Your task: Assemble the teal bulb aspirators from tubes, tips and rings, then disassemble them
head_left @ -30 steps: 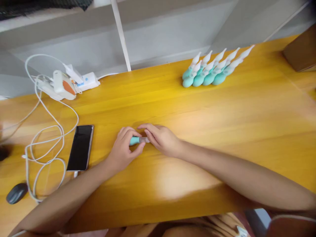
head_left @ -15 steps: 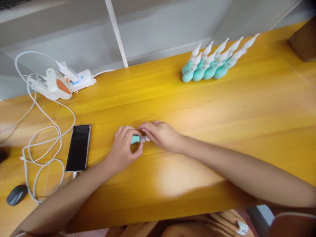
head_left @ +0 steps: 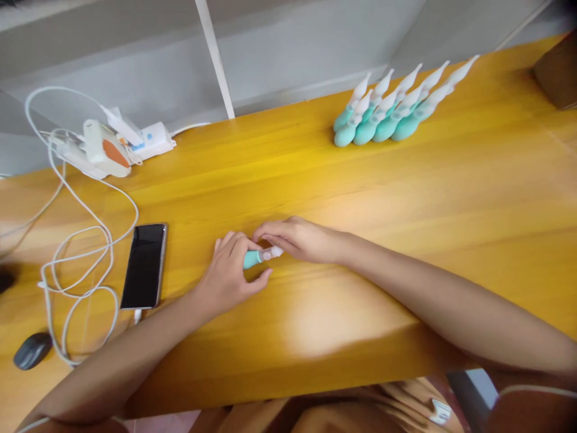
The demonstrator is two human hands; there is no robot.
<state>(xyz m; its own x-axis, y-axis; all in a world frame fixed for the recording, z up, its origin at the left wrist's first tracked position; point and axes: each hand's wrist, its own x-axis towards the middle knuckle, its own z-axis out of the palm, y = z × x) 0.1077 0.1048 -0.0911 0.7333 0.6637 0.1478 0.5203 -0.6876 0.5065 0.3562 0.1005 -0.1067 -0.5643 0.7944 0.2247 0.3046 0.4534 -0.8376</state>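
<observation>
A bulb syringe point(head_left: 253, 259) with a teal bulb, a clear neck and a white tip is held level just above or on the table, its tip pointing right. My left hand point(head_left: 228, 267) curls its fingers around the bulb from the left, the thumb standing off below it. At the other end, the bent fingers of my right hand point(head_left: 293, 239) close on the white tip from above. Its fingertips are partly hidden. Farther back on the right stand several more teal bulb syringes point(head_left: 385, 127) in two rows, white tips up.
Left of my hands lies a black phone point(head_left: 144, 266), plugged into a cable. Loose white cable point(head_left: 109, 252) coils beside it, near a black mouse point(head_left: 33, 350). A power strip point(head_left: 155, 142) with chargers sits at the back left. At the far right is a brown box point(head_left: 559, 75).
Both hands have shifted slightly right with the bulb syringe. My left thumb stands farther from the bulb, and more of the white tip shows beside my right fingers.
</observation>
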